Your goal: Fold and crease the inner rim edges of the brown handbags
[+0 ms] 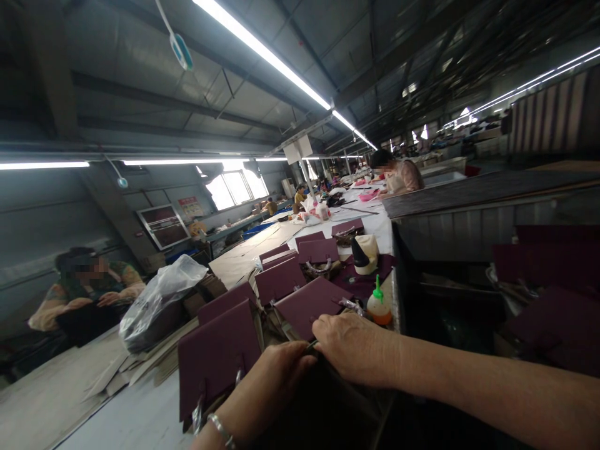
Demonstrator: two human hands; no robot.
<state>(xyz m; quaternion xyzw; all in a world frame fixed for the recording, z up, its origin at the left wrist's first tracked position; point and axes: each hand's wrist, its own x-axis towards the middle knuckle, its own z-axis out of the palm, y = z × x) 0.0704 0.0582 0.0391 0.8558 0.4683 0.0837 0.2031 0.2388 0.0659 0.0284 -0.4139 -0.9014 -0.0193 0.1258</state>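
Both my hands meet at the front of the table, pinching the top edge of a dark handbag [328, 409], whose lower part fades into shadow. My left hand [276, 375] has a silver bracelet at the wrist; its thumb and fingers are closed on the edge. Right beside it, my right hand [354, 347] is also closed on that edge, knuckles up. Just beyond them lies a purple handbag [312, 306] with a wrapped handle. Another purple handbag [220, 356] stands left of my left hand. A small bottle [379, 306] with a green nozzle and orange liquid is past my right hand.
Several more purple bags line the white table [135, 412]. A cream container [368, 253] with a black cone stands behind the bottle. Clear plastic [162, 300] covers a pile at left. One co-worker [94, 294] sits at left, another [398, 175] farther ahead. More bags [548, 269] are at right.
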